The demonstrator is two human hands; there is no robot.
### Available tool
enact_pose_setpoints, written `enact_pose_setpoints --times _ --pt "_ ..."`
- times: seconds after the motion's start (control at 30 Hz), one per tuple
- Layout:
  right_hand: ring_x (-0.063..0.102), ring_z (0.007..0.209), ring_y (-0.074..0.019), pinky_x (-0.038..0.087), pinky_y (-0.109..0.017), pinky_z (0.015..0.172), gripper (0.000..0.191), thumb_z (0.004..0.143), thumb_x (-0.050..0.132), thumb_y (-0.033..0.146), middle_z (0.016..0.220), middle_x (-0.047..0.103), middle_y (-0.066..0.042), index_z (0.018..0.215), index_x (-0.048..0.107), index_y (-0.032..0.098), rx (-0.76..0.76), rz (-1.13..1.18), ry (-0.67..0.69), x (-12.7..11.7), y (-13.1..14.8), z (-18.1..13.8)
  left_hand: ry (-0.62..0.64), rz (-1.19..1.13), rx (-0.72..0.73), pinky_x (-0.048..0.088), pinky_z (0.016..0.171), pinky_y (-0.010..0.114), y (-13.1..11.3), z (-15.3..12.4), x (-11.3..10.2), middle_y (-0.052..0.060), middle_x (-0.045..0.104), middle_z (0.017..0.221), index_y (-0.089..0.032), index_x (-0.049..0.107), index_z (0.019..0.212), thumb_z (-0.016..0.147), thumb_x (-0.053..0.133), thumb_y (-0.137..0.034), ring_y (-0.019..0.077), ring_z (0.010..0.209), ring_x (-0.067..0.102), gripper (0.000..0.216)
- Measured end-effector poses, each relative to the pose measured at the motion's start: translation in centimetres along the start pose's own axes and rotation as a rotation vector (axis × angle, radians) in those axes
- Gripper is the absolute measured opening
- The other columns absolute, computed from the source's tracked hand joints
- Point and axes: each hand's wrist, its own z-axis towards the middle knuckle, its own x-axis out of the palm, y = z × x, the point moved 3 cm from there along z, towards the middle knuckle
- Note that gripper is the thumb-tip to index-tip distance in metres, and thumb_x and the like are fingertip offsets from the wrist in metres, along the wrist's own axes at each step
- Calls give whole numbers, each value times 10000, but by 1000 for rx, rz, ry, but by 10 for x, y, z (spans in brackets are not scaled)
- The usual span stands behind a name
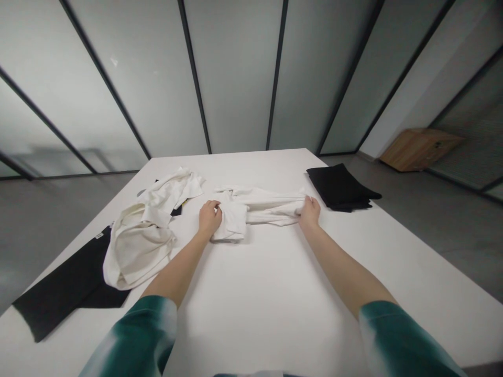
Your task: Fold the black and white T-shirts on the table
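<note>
A white shirt (271, 201) lies stretched sideways across the middle of the white table (275, 293), gathered into a narrow band with lengthwise creases. Its left part is a flat, squarish folded section. At that left edge is my left hand (210, 215), fingers curled and closed on the fabric. My right hand (310, 211) is wrapped around the bunched right end, with the thumb side on top; the fingertips are partly hidden by the cloth.
Rumpled white clothing (141, 235) is heaped on the left, over black garments (66, 283) near the table edge. A stack of folded black cloth (340, 186) sits at the right edge. Frosted glass panels (236, 73) stand behind; a wooden cabinet (416, 149) is at far right.
</note>
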Motion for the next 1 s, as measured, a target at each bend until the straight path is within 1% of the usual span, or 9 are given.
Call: enact_pose_setpoints --times 0.17,0.37,0.43,0.5,0.6,0.67,0.83,0.93,1.0 --pt "555 1085 -229 448 -388 928 431 817 445 465 1126 601 -79 1161 518 217 -69 -86 111 3 0 1 -157 -320 -182 433 811 331 16 1 -13 67 639 906 -204 615 912 878 472 -328 216 861 575 192" --pt "379 1335 -341 283 -535 1099 627 809 541 475 1432 437 -194 1351 446 174 -552 -452 245 9 27 -26 292 -182 177 391 1010 419 -14 -10 1 112 629 1125 -196 638 1040 592 814 -453 299 1078 549 545" --pt "377 1337 -349 274 -540 1102 533 840 531 446 1419 453 -184 1305 513 187 -696 -534 303 10 38 -39 327 -139 232 379 1023 429 -20 -13 7 122 632 1114 -206 654 998 653 785 -458 311 1095 542 446" --pt "479 1229 -333 330 -509 1063 393 859 535 416 1259 576 -166 1175 616 195 -783 -592 526 15 44 -55 316 -110 216 404 960 416 -20 -12 10 114 647 962 -210 655 848 796 657 -421 287 991 570 217" --pt "569 1057 -293 421 -448 960 287 850 582 401 1063 660 -127 1021 702 205 -863 -664 990 27 43 -80 277 -59 127 417 816 369 -11 -8 9 71 589 709 -223 558 628 884 514 -355 239 790 561 291" --pt "582 1017 -278 439 -428 922 245 865 561 355 1048 671 -120 960 731 207 -875 -679 1107 33 40 -87 209 -54 31 393 727 332 -2 -4 5 39 542 631 -228 501 587 896 483 -350 209 699 526 333" --pt "607 879 -266 470 -415 861 331 890 468 357 882 679 -120 865 744 176 -613 -479 694 27 36 -53 -156 -131 -312 332 614 290 27 6 -16 -2 476 563 -226 418 577 921 426 -347 172 615 474 365" --pt "625 886 -250 496 -405 843 448 902 404 428 936 691 -108 1120 681 151 -316 -233 381 15 25 -25 -328 -325 -525 365 584 268 45 9 -24 -17 482 565 -223 442 684 940 342 -294 158 572 504 284" --pt "626 969 -241 499 -404 870 520 890 412 441 1075 680 -122 1294 571 155 -213 -121 321 12 17 -15 -378 -471 -550 412 595 256 50 10 -25 -14 546 639 -216 462 799 934 348 -288 145 575 553 191"
